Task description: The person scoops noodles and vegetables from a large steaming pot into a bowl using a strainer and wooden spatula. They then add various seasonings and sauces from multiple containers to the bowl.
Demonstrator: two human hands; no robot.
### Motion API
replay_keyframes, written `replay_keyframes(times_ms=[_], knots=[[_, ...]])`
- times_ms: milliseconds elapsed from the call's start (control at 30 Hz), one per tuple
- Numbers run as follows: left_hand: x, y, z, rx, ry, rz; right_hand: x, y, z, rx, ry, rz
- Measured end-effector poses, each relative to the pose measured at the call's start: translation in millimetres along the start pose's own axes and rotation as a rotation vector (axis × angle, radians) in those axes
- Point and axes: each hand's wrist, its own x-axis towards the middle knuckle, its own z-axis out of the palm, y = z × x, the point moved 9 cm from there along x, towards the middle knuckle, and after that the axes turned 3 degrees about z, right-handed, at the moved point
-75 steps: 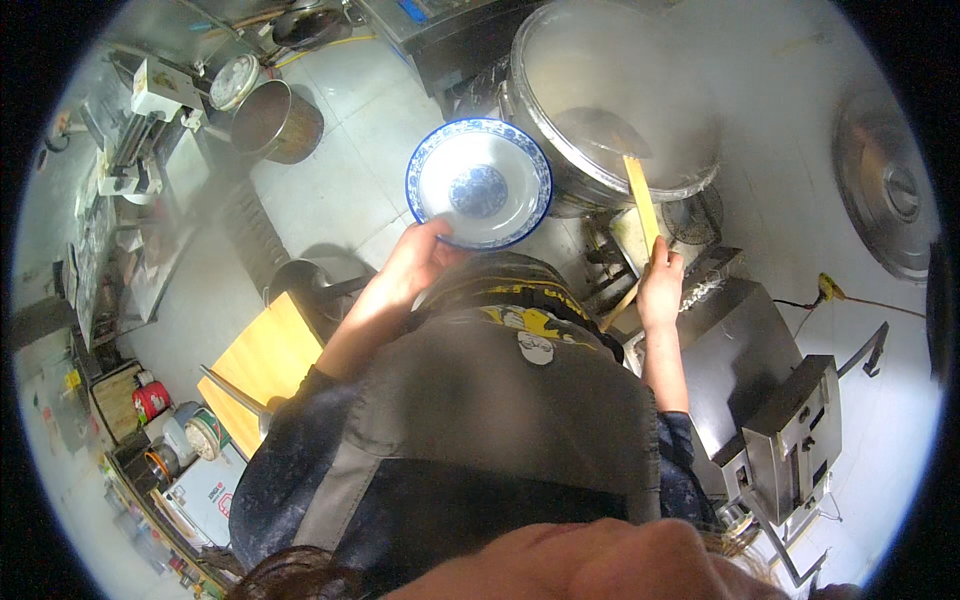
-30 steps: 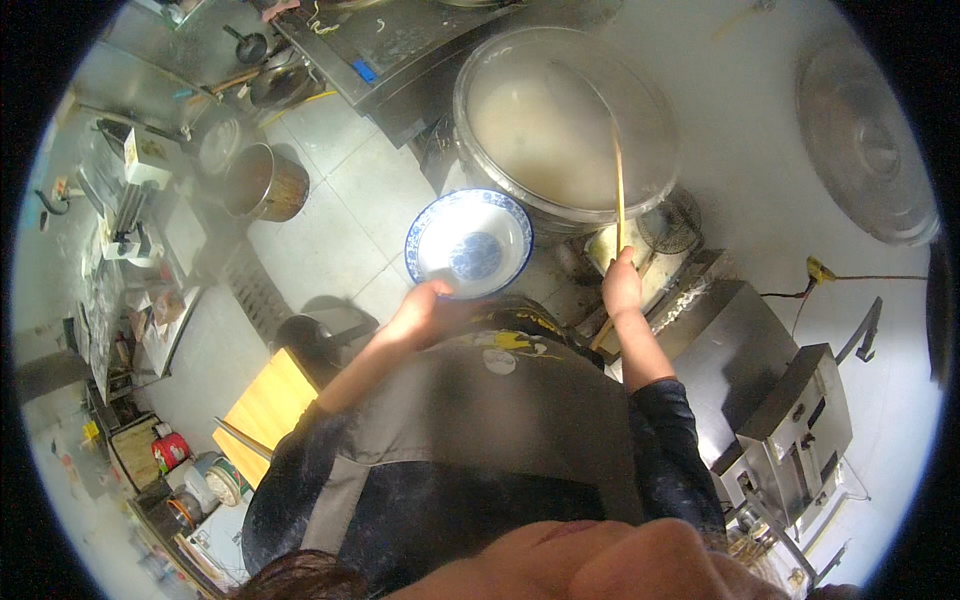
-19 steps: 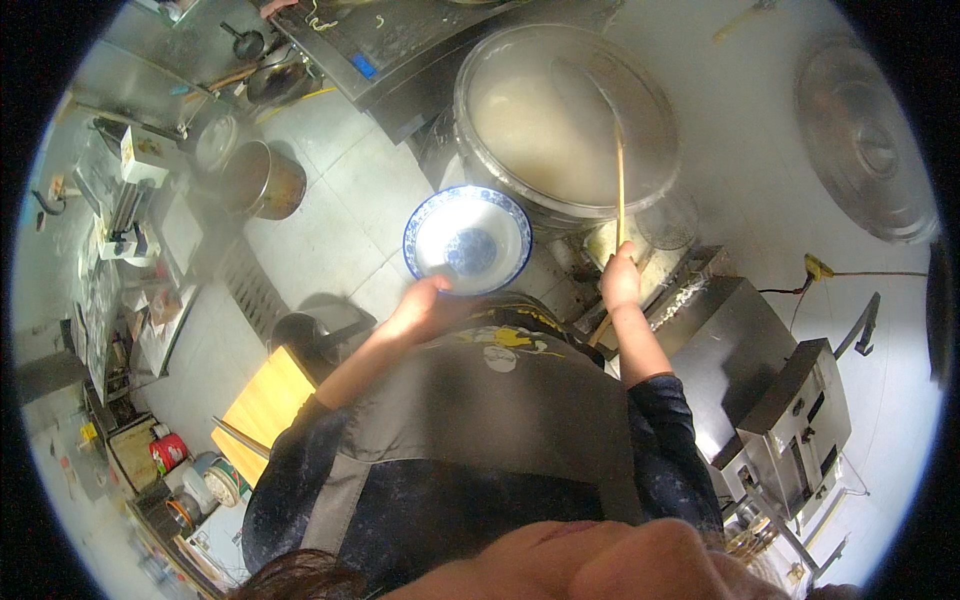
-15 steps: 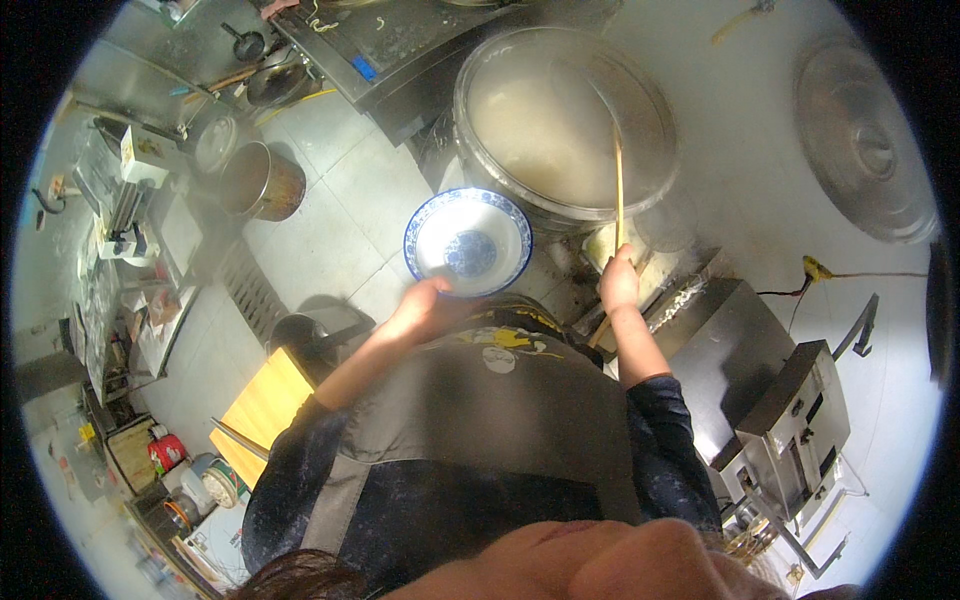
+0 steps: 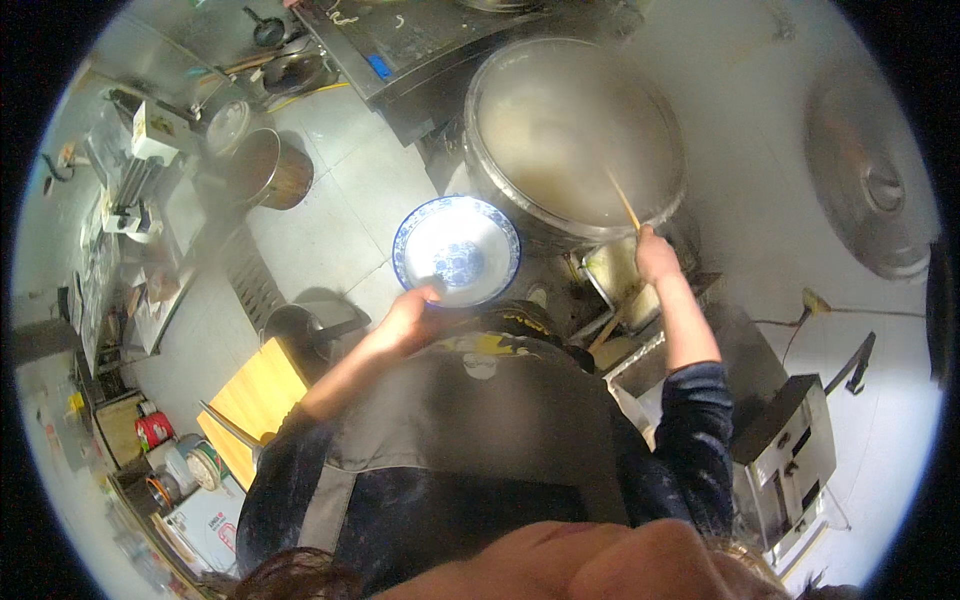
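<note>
My left hand (image 5: 411, 316) grips the near rim of a white bowl (image 5: 482, 268) with a blue patterned border and a blue motif at its bottom. No food shows in the bowl, which sits just left of a big round metal pot (image 5: 487, 190) of cloudy, steaming liquid (image 5: 545, 150). Over the pot's near right rim, my right hand (image 5: 656, 254) is closed around the light wooden handle (image 5: 622, 194) of a long tool. The tool's far end is sunk in the liquid and steam, so its head is hidden.
A rectangular container (image 5: 610, 275) with pale contents stands beneath my right forearm. Metal equipment (image 5: 790, 440) is at the right, and a large round lid (image 5: 868, 185) at the far right. A dark worktop (image 5: 420, 45) lies beyond, with a tall bucket (image 5: 290, 178) on the left.
My right hand has moved right and slightly nearer, and the tool's handle now slants leftward into the steam. The bowl has shifted slightly left in view. Steam over the pot looks thicker.
</note>
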Motion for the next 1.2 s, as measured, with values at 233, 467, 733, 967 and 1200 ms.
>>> replay_keyframes(times_ms=[233, 467, 733, 967, 1200], knots=[[11.7, -6.7, 32.2, -0.380, 0.227, 0.181, 70.7, -61.7, 12.5, -0.650, -0.673, -0.717], [4.8, -9.7, 67.2, -0.413, 0.220, 0.273, 137.7, -78.9, 45.6, 0.649, -0.803, -0.215], [5.5, -11.1, 76.6, -0.383, 0.268, 0.317, 157.2, -68.8, 86.6, 1.127, -1.118, -0.068], [7.3, -10.0, 34.7, -0.285, 0.276, 0.292, 116.3, -78.9, 33.7, 0.781, -0.627, -0.548], [6.8, -4.3, 4.8, -0.141, 0.274, 0.255, 125.5, -65.6, 79.2, 0.545, -0.562, -0.573]])
